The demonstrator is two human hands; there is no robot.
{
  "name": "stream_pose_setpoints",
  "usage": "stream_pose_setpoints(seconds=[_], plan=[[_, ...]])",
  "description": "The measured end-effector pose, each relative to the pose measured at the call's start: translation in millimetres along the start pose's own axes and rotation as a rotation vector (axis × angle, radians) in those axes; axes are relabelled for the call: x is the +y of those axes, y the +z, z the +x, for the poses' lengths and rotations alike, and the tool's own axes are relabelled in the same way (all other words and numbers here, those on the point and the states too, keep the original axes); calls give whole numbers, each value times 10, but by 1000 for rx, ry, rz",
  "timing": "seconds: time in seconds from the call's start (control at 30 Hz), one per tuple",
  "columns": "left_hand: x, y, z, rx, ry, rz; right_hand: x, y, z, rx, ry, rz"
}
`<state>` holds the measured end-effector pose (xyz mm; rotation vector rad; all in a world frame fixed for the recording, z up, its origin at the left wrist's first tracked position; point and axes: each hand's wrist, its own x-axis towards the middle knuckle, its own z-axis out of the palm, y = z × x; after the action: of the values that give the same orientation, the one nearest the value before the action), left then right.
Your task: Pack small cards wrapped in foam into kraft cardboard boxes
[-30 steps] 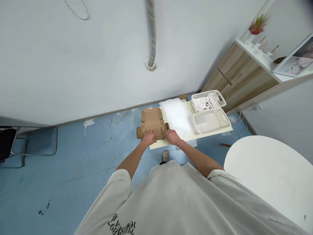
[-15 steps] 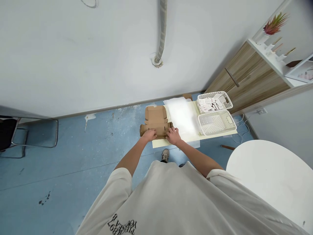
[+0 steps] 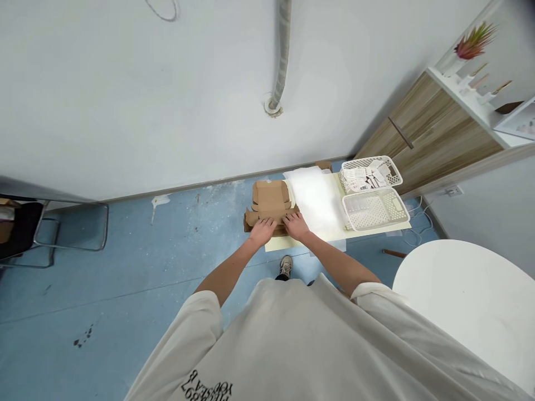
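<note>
At the left edge of the surface (image 3: pixel 281 243), the box (image 3: pixel 271 208), seemingly part-folded and unclosed, is held by left hand (image 3: pixel 263 230) and right hand (image 3: pixel 296 225).

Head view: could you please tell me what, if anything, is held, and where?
The left hand and right hand touch the near panel of the cardboard box; whether they grip it is unclear.
</note>
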<state>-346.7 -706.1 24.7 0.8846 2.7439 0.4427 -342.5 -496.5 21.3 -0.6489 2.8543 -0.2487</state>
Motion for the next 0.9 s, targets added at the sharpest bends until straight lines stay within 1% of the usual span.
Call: stream_pose_setpoints(seconds=[0.13,0.23,0.33,0.37,0.47,0.57,0.63,0.7,0.8,0.9], plan=[[81,-291,70,73,31,-42,52,-249,55,56,10,4],[238,-534,159,161,28,-76,139,-498,69,138,30,-2],[500,-752,281,220,38,-53,278,-748,-2,257,67,8],[604,-809,333,234,60,-37,337,-823,-54,291,90,8],[951,-912,534,268,150,-14,557,-1015,-316,360,201,-5],[1375,-910,786,250,273,-16,832,-1154,-758,415,347,-32],[1725,-857,951,227,381,-23,1030,-1217,-1154,456,451,-55],[2133,-766,1091,208,500,-36,1223,-1254,-1620,499,555,-75],[2828,-554,1244,168,675,-88,1477,-1233,-2410,535,706,-91],[3567,-233,1336,88,811,-150,1678,-1098,-3250,531,865,-86]])
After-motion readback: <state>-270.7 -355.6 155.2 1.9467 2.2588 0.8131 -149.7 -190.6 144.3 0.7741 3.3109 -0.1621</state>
